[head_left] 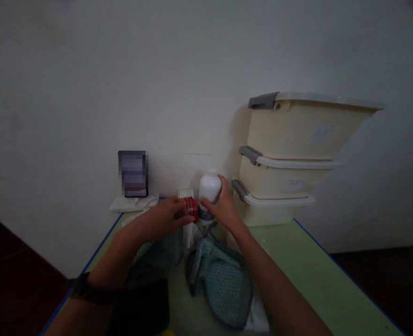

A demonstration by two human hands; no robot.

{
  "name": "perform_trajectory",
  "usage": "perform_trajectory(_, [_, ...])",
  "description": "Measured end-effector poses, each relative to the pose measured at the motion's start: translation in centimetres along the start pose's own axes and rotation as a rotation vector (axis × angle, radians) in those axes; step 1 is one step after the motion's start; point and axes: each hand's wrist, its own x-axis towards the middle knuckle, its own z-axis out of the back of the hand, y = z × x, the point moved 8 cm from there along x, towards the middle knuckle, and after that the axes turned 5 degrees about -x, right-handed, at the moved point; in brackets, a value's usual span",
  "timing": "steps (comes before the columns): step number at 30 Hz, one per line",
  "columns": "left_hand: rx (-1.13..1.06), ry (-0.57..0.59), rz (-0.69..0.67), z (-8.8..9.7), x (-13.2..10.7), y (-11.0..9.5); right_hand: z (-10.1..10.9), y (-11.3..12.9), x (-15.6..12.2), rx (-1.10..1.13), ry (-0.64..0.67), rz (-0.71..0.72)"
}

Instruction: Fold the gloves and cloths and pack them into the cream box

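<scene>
A white, round-shouldered bottle (209,187) with a teal patch low down is upright in the right hand's (225,205) grip, beside a red patterned container (190,205) held by the left hand (171,212), near stacked bins (283,179).

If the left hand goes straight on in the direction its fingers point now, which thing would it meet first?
The left hand, with the red container it holds, would probably meet the white bottle in the right hand first, though depth is unclear.

The head camera looks forward, down — table (304,270) near, wall (192,70) beyond
</scene>
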Motion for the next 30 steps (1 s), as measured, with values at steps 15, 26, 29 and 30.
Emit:
perform_trajectory(15, [0.066,-0.190,0.163,-3.2,1.6,6.2,9.1,3.4,0.9,0.126,-0.414,0.205])
perform_trajectory(26, [-0.269,-0.419,0.257,4.0,-0.9,7.2,3.4,0.6,1.3,-0.156,-0.059,0.033])
perform_trajectory(29, [-0.400,-0.560,0.342,6.0,-2.5,8.0,2.3,-0.1,1.1,-0.166,-0.051,0.004])
perform_trajectory(30, [-0.411,-0.602,0.347,6.5,-2.9,8.0,2.0,-0.3,1.0,-0.163,-0.055,0.005])
